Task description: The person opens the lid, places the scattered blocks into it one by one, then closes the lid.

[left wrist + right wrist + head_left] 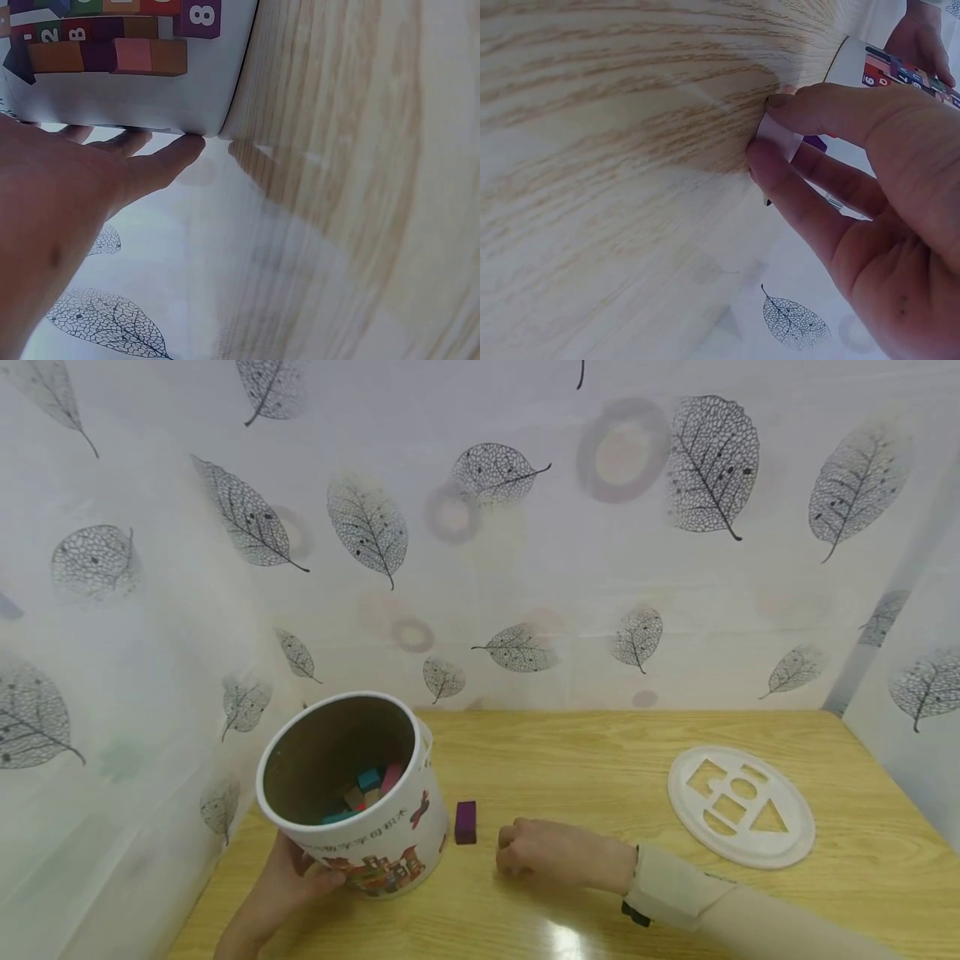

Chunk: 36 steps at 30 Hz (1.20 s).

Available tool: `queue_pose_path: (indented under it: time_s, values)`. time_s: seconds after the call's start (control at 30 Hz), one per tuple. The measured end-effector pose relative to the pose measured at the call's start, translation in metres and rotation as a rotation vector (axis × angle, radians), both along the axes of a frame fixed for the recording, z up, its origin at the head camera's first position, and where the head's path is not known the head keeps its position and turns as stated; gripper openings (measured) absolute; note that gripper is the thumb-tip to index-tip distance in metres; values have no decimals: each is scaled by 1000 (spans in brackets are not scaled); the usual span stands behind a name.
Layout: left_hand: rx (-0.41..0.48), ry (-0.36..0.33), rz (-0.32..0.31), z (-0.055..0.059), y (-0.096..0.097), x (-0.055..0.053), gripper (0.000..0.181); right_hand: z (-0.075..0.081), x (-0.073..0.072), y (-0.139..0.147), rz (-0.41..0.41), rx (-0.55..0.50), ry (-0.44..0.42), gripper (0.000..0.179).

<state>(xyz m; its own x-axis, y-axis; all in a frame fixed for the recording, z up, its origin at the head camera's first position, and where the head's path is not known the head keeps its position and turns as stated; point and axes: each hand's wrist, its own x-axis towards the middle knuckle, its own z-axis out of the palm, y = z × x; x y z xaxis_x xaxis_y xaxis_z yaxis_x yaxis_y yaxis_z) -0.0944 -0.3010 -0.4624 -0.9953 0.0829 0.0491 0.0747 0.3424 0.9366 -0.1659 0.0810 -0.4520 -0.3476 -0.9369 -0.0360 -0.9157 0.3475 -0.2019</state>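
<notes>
A white bucket (375, 852) with printed block pictures stands at the left of the wooden table, and several coloured blocks (369, 779) lie inside it. Against its lower left side rests my left hand (281, 889), thumb toward the front. The left wrist view shows the fingers (169, 159) extended, touching the bucket's wall. Right of the bucket my right hand (558, 853) is low over the table. Its thumb and fingertips pinch a small pale block (780, 139), mostly covered by the fingers. Between this hand and the bucket a purple block (466, 822) lies on the table.
On the table's right side lies a round white board (797, 828) with cut-out shapes. Leaf-patterned white sheeting (570, 568) hangs behind the table and along both sides, close to the bucket on the left.
</notes>
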Motion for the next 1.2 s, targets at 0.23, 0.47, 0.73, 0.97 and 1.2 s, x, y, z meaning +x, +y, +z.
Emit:
queue_pose_path:
  time_s: [0.23, 0.47, 0.73, 0.97, 1.2]
  values:
    - [-11, -25, 12, -1, 1, 1, 90, 4, -4, 5, 33, -27, -31, 13]
    - [13, -11, 2, -2, 0, 2, 92, 22, -16, 10, -15, -64, -17, 23]
    - [29, -15, -6, -3, 0, 1, 94, 48, -32, 16, -49, -97, -13, 27]
    - [26, 8, -33, -1, -1, 1, 96, 68, -41, 21, -35, -146, 6, 24]
    - [27, -6, -30, -2, -3, 1, 95, 94, -54, 21, 11, -179, -28, 21]
